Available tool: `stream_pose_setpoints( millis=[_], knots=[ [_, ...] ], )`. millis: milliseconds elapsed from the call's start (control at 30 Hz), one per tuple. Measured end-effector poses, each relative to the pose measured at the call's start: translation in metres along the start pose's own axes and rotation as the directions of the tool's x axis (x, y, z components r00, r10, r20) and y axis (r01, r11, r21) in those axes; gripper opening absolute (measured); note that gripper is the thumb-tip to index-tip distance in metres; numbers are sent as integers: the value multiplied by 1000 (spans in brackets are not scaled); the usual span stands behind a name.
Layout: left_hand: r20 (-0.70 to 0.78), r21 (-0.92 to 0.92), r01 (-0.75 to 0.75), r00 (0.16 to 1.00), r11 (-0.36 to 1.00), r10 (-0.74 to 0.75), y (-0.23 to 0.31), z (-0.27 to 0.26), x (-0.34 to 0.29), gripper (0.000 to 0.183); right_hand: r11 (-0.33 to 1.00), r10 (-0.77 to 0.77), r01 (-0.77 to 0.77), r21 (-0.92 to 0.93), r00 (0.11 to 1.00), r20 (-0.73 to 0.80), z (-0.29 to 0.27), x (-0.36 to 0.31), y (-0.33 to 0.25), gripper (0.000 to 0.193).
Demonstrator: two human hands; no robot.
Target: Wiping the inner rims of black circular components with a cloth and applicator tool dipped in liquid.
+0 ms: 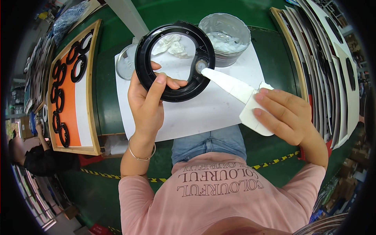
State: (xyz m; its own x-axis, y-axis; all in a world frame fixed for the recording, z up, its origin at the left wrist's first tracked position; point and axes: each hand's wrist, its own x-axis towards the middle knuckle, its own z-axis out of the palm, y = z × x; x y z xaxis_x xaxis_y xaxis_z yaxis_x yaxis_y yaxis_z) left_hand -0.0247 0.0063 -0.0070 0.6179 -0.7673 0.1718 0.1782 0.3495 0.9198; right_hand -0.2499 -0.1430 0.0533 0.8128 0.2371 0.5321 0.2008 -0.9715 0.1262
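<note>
My left hand (147,98) grips a black ring-shaped plastic part (144,49) by its lower left rim, thumb in front, and holds it tilted above the table. A small round recess with pale paste (201,66) lies on the part's right side. In my right hand (284,113) is a white spatula (231,87), held by its wide flat handle. Its narrow tip touches or nearly touches that recess. Just behind stands an open metal tin (226,60) of whitish paste. A crumpled white tissue (172,45) shows through the ring's opening.
A white sheet (184,117) covers part of the green table. On it, at the left, rests a clear round lid (126,64). A wooden-framed tray (98,129) with several black rings stands left; stacked pale boards (333,78) stand right. Another person (37,158) is far left.
</note>
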Motion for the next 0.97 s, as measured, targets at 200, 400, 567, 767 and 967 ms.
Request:
stream_pose_setpoints(
  millis=[200, 400, 567, 767, 967],
  knots=[
    [13, 72, -19, 1000, 997, 18, 0, 1, 0, 21, 999, 27, -29, -41, 999, -43, 0, 0, 2, 25],
    [37, 109, -43, 999, 993, 39, -1, 2, -1, 21, 1000, 14, -15, -24, 998, -53, 4, 3, 4, 26],
    [40, 108, -78, 996, 991, 74, -1, 1, -1, 20, 999, -8, 4, -42, 994, -113, 10, 0, 8, 26],
    [37, 173, -116, 993, 978, 111, -2, 4, -1, 20, 995, 99, -95, 40, 989, -108, 17, -10, 4, 24],
    [112, 196, -185, 980, 963, 166, -8, 4, -1, 20, 703, 585, -576, 417, 802, 120, 15, -25, -11, 26]
  ],
)
